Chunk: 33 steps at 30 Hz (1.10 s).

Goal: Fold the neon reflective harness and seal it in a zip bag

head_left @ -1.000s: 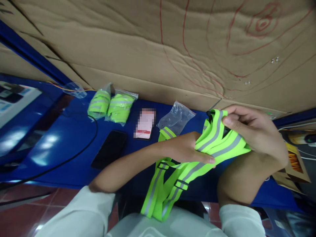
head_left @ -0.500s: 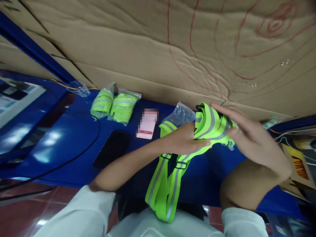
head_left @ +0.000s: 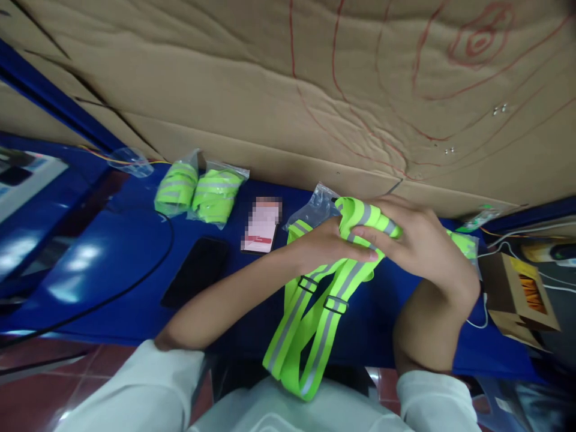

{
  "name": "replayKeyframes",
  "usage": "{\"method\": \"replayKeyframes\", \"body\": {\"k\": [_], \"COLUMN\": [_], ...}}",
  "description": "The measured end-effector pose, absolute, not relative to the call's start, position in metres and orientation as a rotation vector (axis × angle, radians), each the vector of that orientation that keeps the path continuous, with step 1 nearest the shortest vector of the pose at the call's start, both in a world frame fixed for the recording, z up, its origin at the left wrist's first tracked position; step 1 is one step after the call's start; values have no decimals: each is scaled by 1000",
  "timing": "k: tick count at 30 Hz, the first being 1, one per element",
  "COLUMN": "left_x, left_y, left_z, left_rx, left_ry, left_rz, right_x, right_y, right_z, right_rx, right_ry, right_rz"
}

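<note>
A neon-yellow reflective strap (head_left: 324, 336) with grey stripes and black buckles is bundled at its upper end, and its loops hang down over the table's front edge. My left hand (head_left: 321, 246) grips the bundle from the left, thumb across it. Around the bundle's right side closes my right hand (head_left: 409, 240), its thumb pressed on the strap and its fingers over the top. Behind my left hand lies a clear plastic bag (head_left: 315, 207). Two bagged straps (head_left: 177, 187) rest on the blue table further left.
A lit phone (head_left: 261, 225) and a dark phone (head_left: 195, 273) lie left of the strap. A black cable crosses the left side. At the right are an open cardboard box (head_left: 517, 294), white cables and another bagged strap (head_left: 463, 245). A cardboard panel (head_left: 225, 78) stands behind.
My right hand has moved left and closed onto the strap bundle. The bundle has shifted a little left, and the bagged strap at the right is now uncovered. The view has shifted slightly.
</note>
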<state>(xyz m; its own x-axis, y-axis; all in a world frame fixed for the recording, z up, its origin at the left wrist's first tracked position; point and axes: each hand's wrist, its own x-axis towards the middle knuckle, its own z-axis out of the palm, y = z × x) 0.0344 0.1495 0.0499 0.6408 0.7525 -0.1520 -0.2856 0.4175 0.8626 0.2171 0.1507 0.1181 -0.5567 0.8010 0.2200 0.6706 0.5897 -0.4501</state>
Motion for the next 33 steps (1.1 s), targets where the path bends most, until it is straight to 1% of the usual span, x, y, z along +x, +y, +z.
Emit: {"method": "replayKeyframes", "body": {"k": [3, 5, 7, 10, 13, 14, 16, 18, 23, 25, 28, 33], "left_x": [32, 30, 27, 18, 5, 1, -7, -11, -10, -9, -11, -11], "left_y": [148, 147, 147, 149, 155, 156, 158, 159, 165, 168, 170, 167], "left_z": [54, 57, 60, 67, 75, 78, 82, 84, 82, 79, 75, 72], "left_rx": [900, 974, 1088, 1307, 1545, 1608, 1698, 1736, 1765, 1781, 1785, 1723], "left_ry": [524, 455, 410, 387, 394, 407, 437, 439, 397, 425, 460, 477], "left_rz": [629, 541, 491, 498, 479, 470, 467, 484, 516, 537, 520, 447], "right_x": [215, 215, 215, 214, 211, 210, 206, 202, 198, 200, 203, 202], "right_y": [152, 152, 151, 150, 152, 153, 159, 165, 170, 166, 161, 157], "right_z": [119, 120, 121, 120, 116, 114, 108, 102, 99, 103, 105, 103], "right_rx": [-1270, -1302, -1295, -1213, -1129, -1128, -1165, -1218, -1175, -1106, -992, -1062], "right_ry": [-2229, -2046, -1885, -1633, -1502, -1492, -1504, -1578, -1943, -2164, -2416, -2446], "right_rz": [307, 328, 515, 928, 1292, 1370, 1418, 1313, 723, 689, 761, 625]}}
